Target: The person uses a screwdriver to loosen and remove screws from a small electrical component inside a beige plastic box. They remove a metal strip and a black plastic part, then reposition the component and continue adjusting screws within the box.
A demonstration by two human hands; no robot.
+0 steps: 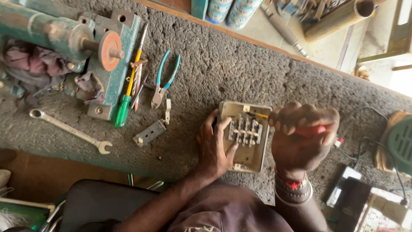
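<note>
A beige open electrical switch box (249,160) with rows of metal terminals lies on the rough grey workbench (240,73). My left hand (213,146) rests on its left side, fingers spread over the edge, holding it steady. My right hand (302,135) is closed around a red-handled screwdriver (315,130); its yellow shaft points left into the top of the box.
Blue-handled pliers (163,80), a green-and-yellow screwdriver (127,95), a spanner (68,130) and a small metal plate (149,133) lie to the left. A green bench machine (56,34) sits far left. Black cables (365,141) and a green device (401,144) are at the right.
</note>
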